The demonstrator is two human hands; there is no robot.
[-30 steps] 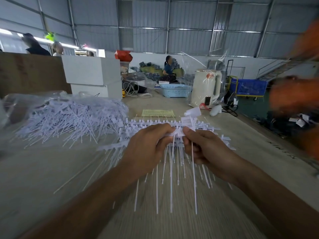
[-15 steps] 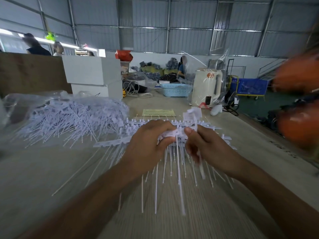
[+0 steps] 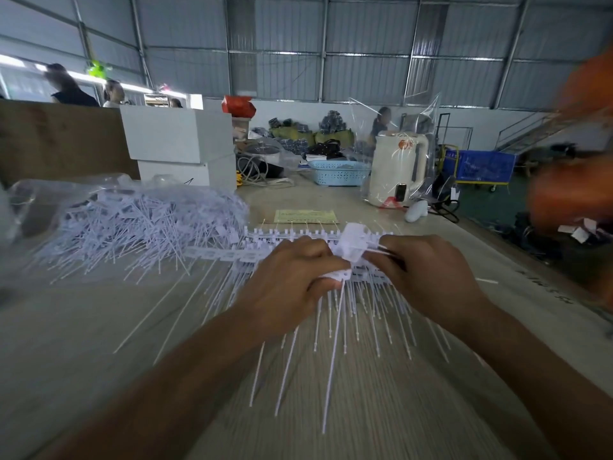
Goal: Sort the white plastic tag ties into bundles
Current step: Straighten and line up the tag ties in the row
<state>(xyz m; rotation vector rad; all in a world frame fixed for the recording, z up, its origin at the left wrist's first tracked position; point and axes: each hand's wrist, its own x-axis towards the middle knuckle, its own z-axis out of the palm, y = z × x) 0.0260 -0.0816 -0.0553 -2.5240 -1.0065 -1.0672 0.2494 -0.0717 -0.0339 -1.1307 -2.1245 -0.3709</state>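
- The white tag ties (image 3: 335, 313) are in the middle of the frame, between the two hands, with their heads bunched up and their long thin tails fanning down toward the bottom of the frame over the wooden table (image 3: 99, 327).
- The left hand (image 3: 292, 280) has its fingers curled tight around the heads of the ties and holds them.
- The right hand (image 3: 428, 277) is just beside it, with its fingers curled and pinching white tie heads at a blurry bunch (image 3: 353, 242) that sticks up between the hands.
- More ties lie in a row (image 3: 265, 234) on the table just behind the hands.
- A big loose pile of ties (image 3: 139, 224) sits at the middle left of the frame, on a clear plastic bag (image 3: 43, 197).
- A yellow paper (image 3: 305, 216) lies flat on the table, above the hands in the frame.
- Two white boxes (image 3: 179, 147) are stacked at the upper left.
- A blue basket (image 3: 338, 172) and a white kettle (image 3: 398, 167) wrapped in clear plastic stand above the middle, to the right.
- Something orange and blurry (image 3: 574, 190) fills the right edge; I cannot tell what it is.
- People (image 3: 66, 88) stand at the far upper left.
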